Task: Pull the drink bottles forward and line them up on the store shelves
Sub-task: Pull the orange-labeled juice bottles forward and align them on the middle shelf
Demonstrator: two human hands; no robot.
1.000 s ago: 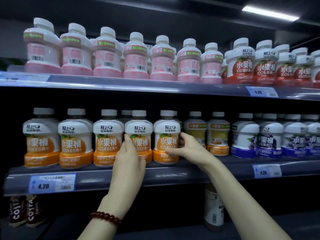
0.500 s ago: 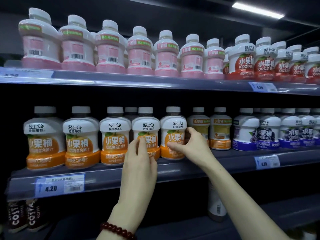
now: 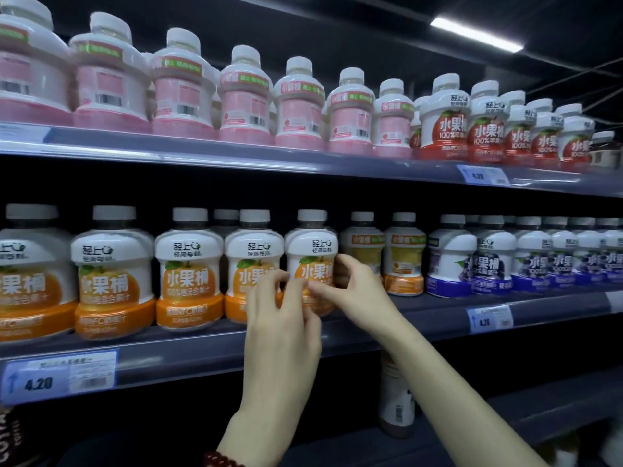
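Left hand (image 3: 281,326): raised in front of the middle shelf (image 3: 209,352), fingers curled, fingertips against the lower front of an orange bottle (image 3: 312,264); whether gripping or only touching, cannot tell.
Right hand (image 3: 355,291): just right of the left hand, thumb across the front of the same orange bottle, fingers wrapped round its right side, gripping it.
Hands together: close, nearly touching at the fingertips, both on that one bottle.
Orange bottle: upright at the shelf's front edge, label facing out, between the two hands.
Left of the hands: more orange bottles (image 3: 188,267) in a row along the front edge, labels out.
Right of the hands: two yellow bottles (image 3: 403,254) set further back, then purple bottles (image 3: 492,257).
Above the hands: upper shelf (image 3: 303,163) with pink bottles (image 3: 236,99), barcodes showing on several, and red bottles (image 3: 445,119) further right.
Below the hands: price tag (image 3: 60,375) reading 4.20 to the lower left; bead bracelet (image 3: 219,460) on the left wrist.
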